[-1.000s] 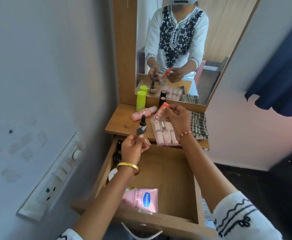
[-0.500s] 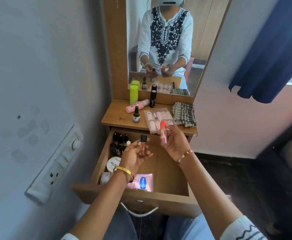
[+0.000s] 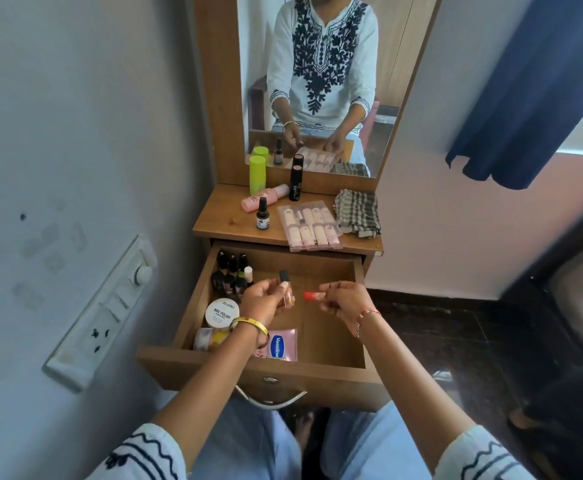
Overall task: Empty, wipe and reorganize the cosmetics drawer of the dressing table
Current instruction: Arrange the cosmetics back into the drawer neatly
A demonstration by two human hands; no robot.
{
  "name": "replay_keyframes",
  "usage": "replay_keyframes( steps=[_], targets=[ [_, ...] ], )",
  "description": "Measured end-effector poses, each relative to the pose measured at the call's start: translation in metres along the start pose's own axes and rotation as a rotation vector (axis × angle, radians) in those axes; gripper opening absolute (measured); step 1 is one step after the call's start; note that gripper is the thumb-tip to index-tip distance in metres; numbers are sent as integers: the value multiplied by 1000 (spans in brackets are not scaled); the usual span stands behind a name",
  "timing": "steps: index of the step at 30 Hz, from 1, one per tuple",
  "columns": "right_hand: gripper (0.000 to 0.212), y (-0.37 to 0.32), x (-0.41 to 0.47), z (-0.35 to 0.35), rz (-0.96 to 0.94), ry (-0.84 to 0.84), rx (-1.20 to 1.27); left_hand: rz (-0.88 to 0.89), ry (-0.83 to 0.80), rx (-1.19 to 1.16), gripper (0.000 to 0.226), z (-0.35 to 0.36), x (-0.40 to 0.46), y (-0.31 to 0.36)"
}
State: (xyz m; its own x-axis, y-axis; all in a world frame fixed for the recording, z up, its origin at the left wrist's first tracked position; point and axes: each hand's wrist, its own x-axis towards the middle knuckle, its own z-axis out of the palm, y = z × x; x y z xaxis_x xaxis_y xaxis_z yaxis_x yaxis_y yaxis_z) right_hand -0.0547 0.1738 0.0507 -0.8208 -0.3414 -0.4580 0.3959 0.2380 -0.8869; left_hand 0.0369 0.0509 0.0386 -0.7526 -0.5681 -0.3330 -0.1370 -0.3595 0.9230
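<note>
The wooden drawer (image 3: 321, 374) stands pulled out under the dressing table top (image 3: 227, 221). Over it, my left hand (image 3: 260, 301) holds a slim clear tube with a black cap (image 3: 285, 284). My right hand (image 3: 343, 301) pinches an orange-capped tube (image 3: 310, 296), its cap pointing left. Inside the drawer, several dark nail polish bottles (image 3: 231, 277) cluster at the back left. A white nail polish remover jar (image 3: 222, 312), a small jar (image 3: 207, 338) and a pink Vaseline sachet (image 3: 280, 345) lie near the front.
On the table top are a green bottle (image 3: 257, 174), a pink bottle (image 3: 266, 197), a black tube (image 3: 296, 181), a small dropper bottle (image 3: 262, 214), a pack of press-on nails (image 3: 309, 226) and a checked cloth (image 3: 357, 213). A mirror (image 3: 321, 81) rises behind; a switchboard (image 3: 106, 313) is on the left wall.
Both hands have come down from the table top to above the drawer. The dropper bottle now stands on the table, and the orange-capped tube has turned from upright to sideways.
</note>
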Motion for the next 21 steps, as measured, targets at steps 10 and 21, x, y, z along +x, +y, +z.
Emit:
replay_keyframes(
  steps=[10,21],
  targets=[
    [18,-8,46,-7,-281,106,-983,38,82,263,9,27,20,-18],
    [22,-14,70,-7,-421,155,-1198,74,89,372,11,28,35,-24]
  ],
)
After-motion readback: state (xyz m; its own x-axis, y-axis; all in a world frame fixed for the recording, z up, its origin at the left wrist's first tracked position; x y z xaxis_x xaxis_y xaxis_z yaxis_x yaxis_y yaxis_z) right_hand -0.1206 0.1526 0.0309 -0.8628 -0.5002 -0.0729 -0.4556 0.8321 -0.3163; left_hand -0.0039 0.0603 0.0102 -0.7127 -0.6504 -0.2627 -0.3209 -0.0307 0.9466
